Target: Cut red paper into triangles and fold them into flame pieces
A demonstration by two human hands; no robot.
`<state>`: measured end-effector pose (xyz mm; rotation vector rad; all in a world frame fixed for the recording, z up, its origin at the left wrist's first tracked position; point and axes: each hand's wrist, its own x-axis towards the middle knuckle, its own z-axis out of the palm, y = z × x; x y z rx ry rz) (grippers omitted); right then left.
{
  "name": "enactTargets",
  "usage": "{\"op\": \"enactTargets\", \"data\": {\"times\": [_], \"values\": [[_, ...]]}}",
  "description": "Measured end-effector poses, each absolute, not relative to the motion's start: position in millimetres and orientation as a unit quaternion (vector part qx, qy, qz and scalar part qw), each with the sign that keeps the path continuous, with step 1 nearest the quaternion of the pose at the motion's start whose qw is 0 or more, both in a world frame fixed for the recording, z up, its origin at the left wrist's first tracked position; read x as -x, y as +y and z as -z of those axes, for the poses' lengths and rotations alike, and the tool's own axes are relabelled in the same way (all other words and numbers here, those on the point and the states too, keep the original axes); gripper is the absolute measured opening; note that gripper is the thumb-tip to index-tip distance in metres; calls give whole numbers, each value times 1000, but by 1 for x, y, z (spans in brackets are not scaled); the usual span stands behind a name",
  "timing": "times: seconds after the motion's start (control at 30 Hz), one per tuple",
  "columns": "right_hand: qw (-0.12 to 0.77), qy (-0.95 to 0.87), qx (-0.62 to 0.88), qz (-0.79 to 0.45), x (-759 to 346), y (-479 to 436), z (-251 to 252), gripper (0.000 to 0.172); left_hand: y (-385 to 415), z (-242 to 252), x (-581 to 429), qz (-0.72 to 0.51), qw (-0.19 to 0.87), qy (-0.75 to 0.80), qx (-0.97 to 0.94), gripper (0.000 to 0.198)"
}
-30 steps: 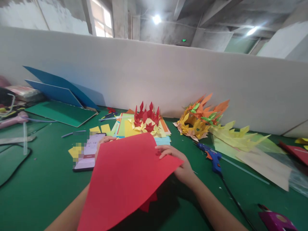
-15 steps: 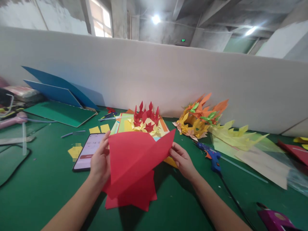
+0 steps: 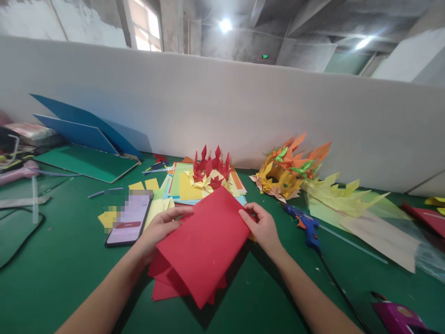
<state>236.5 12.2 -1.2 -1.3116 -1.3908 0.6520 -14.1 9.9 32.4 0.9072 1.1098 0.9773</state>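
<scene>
Both hands hold a red paper sheet [image 3: 205, 243], folded over, low above a small stack of red sheets [image 3: 163, 283] on the green table [image 3: 62, 273]. My left hand [image 3: 160, 228] grips the sheet's left edge, thumb on top. At the sheet's right corner, my right hand [image 3: 261, 227] pinches it with its fingers closed on the paper.
A phone [image 3: 129, 219] lies left of my hands beside yellow paper squares [image 3: 144, 185]. Behind are coloured sheets under a red-yellow paper crown [image 3: 211, 174], an orange-yellow paper crown [image 3: 288, 169], and a blue glue gun [image 3: 306, 226] with its cord. Blue boards [image 3: 83, 127] lean on the white partition.
The open red sheet was folded in half and brought down flatter over the red stack; my hands moved to its left edge and right corner.
</scene>
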Motion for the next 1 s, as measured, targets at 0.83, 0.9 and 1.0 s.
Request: {"op": "enactTargets", "data": {"times": [0.83,0.9,1.0], "values": [[457,-375,406,-697,-213,-9,-9,65,-7,-22,-9,-371,673,395,-504,47],[456,-383,418,-686,-213,-9,-6,65,-7,-21,-9,-357,663,415,-511,49],[448,-397,428,-678,-212,-9,-4,64,-5,-21,-10,-382,626,450,-510,49]]}}
